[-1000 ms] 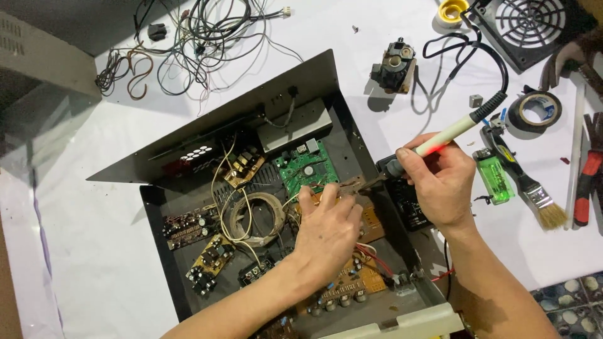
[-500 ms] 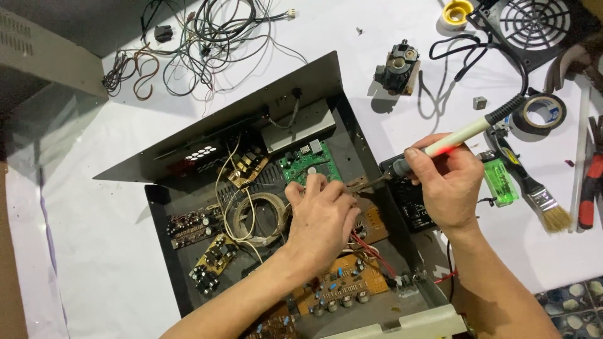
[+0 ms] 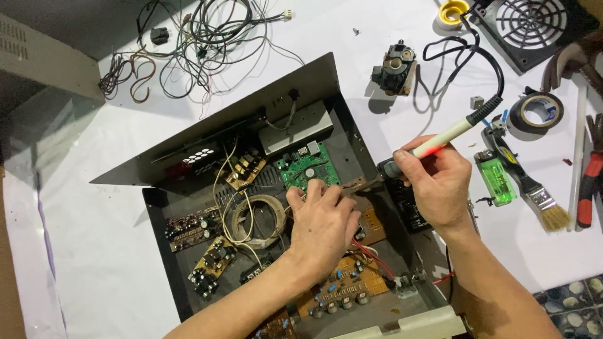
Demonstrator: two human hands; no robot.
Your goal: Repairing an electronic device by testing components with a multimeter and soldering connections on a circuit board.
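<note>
Since a second ago: your hands shifted little; soldering iron handle tilted slightly, tip drawn closer to left fingertips. Reads as joint work in progress, not finished.

Open amplifier chassis sits mid-table, lid propped behind.

Your left hand lies palm down inside chassis, fingers curled, pinching something small beside green circuit board; exactly what, cannot tell.

Your right hand at chassis right edge, wrapped round iron like pen, tip aimed left toward left fingertips.

Green lighter, brush, tape roll lie right.
</note>
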